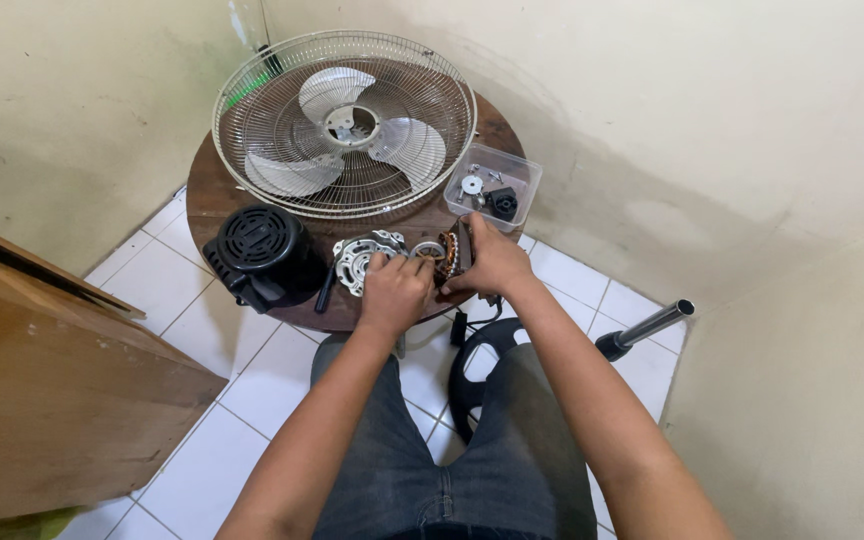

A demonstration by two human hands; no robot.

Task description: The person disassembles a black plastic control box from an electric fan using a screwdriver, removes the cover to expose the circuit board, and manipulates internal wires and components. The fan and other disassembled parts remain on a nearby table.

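Note:
On a small round wooden table lies a fan motor taken apart. My left hand rests on the silver motor end plate at the table's near edge, fingers curled over it. My right hand grips the stator with copper windings just to the right. The two hands are close together, almost touching. What lies between them is partly hidden by my fingers.
A wire fan guard with a translucent blade lies flat at the table's back. A black motor cover sits left. A clear plastic box of small parts sits right. The fan's base and pole lie on the white tiled floor; a wooden board leans left.

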